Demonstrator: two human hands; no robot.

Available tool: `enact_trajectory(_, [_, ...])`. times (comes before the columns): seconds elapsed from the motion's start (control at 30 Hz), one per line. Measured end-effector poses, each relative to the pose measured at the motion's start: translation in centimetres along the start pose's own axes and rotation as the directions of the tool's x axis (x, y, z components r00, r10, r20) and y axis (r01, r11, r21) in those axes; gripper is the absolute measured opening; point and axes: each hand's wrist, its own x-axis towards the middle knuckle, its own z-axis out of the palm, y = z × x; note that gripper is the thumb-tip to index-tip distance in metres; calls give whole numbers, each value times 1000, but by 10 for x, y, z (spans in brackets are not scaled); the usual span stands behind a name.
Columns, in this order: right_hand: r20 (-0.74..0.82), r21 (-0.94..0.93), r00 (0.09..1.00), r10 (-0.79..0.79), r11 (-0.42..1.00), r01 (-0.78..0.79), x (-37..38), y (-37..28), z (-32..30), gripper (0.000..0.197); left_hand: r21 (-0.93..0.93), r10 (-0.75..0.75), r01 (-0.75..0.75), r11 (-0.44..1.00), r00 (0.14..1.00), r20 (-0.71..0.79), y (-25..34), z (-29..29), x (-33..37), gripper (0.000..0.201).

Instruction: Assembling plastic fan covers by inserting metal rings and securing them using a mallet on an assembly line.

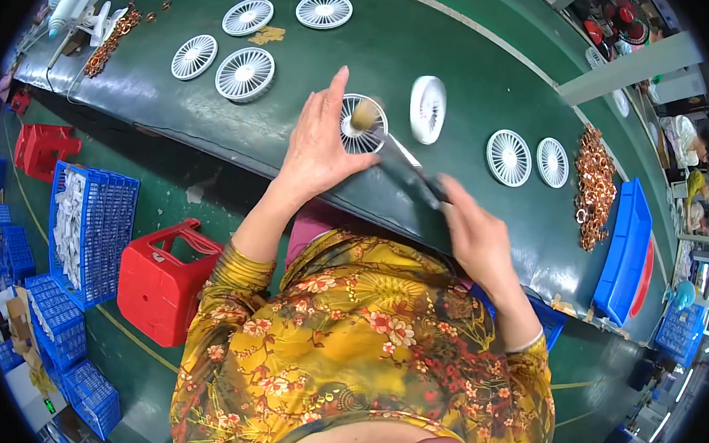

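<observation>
A round white fan grille (347, 136) lies on the green workbench in front of me. My left hand (317, 142) is beside it, thumb and fingers spread wide around its near left side; whether they touch its rim is hard to tell. In my right hand (477, 237) is the dark handle of a mallet (406, 153) with a thin metal shaft. Its round tan head, smeared by motion, is over the grille's middle. To the right of the grille, another white fan grille (428, 110) looks tilted and blurred.
Several white fan grilles (245, 74) lie at the far left, and two more (508, 158) at the right. Copper-coloured rings (594, 187) are heaped near a blue tray (622, 250). A red stool (155, 290) and blue crates (109, 231) stand on the floor at left.
</observation>
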Motion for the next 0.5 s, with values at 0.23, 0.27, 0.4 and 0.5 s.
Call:
enact_trajectory(0.23, [-54,198,996,74,978,-62,10,-21,-33,33,-49,-62,60,997,998,-30,0,-2,-7,121])
enact_trajectory(0.27, [-110,235,991,74,971,-47,4,-24,-38,34,-49,-33,30,998,998,-50,3,0,-8,121])
enact_trajectory(0.4, [105,4,991,86,996,-87,5,4,4,34,-126,-79,82,989,996,33,11,-3,-3,117])
enact_trajectory(0.5, [51,-24,995,83,996,-82,-2,1,-9,33,-33,97,-98,995,995,-22,-6,-7,-8,110])
